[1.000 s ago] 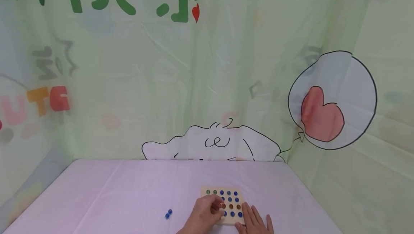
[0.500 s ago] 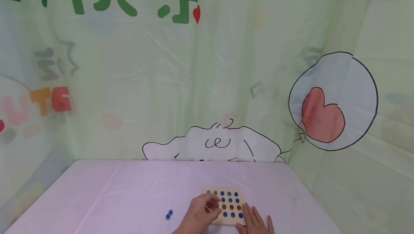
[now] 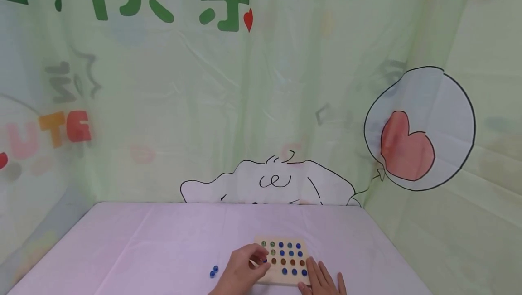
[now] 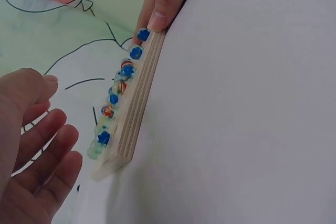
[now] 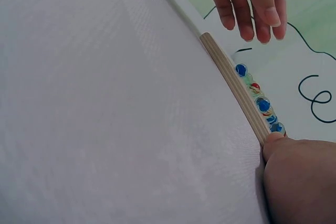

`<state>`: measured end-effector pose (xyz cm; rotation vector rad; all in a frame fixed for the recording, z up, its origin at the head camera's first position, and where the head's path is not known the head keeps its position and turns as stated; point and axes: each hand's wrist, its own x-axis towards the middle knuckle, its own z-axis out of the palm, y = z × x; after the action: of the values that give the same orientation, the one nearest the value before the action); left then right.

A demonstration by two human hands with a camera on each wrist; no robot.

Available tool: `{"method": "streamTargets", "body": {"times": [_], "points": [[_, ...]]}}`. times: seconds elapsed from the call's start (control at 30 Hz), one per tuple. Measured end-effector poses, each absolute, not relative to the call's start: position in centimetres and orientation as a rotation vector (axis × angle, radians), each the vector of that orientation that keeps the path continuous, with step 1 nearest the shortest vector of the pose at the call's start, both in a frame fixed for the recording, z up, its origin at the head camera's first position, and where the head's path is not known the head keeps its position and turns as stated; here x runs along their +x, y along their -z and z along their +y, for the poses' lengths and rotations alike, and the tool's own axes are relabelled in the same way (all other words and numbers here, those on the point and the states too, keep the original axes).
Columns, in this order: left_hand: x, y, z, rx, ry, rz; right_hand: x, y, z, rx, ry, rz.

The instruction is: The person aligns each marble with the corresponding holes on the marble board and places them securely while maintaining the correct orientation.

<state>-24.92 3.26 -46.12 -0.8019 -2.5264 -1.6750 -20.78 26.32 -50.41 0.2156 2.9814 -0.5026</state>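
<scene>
A pale wooden board (image 3: 281,280) lies on the cloth-covered table, with rows of glass marbles (image 3: 294,272) on it, blue, green and reddish-brown. My left hand (image 3: 238,270) hovers beside the board's left edge with loosely bent fingers. Nothing shows between its thumb and fingers in the left wrist view, where the front row carries a blue marble (image 4: 104,138) near the close end. Along the board's right edge, my right hand (image 3: 324,279) rests with straight fingers, its thumb (image 5: 274,139) touching the front corner. My left hand hides part of the board's left side in the head view.
Two loose blue marbles (image 3: 214,271) lie on the pink-white tablecloth (image 3: 142,249), left of my left hand. A pale green printed curtain (image 3: 285,82) hangs behind the table and at both sides.
My left hand has drawn back to the left from above the board, uncovering more marbles on its left side. The right hand stays at the board's right edge.
</scene>
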Motion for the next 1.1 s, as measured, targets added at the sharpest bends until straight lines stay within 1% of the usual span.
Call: {"method": "streamTargets", "body": {"times": [0.5, 1.1], "points": [[-24.6, 45.6, 0.6, -0.730, 1.602, -2.521, -20.9, 50.6, 26.4, 0.235, 0.478, 2.976], [-24.8, 46.0, -2.0, -0.685, 1.457, -2.493, -20.8, 50.6, 26.3, 0.225, 0.480, 2.979]]}}
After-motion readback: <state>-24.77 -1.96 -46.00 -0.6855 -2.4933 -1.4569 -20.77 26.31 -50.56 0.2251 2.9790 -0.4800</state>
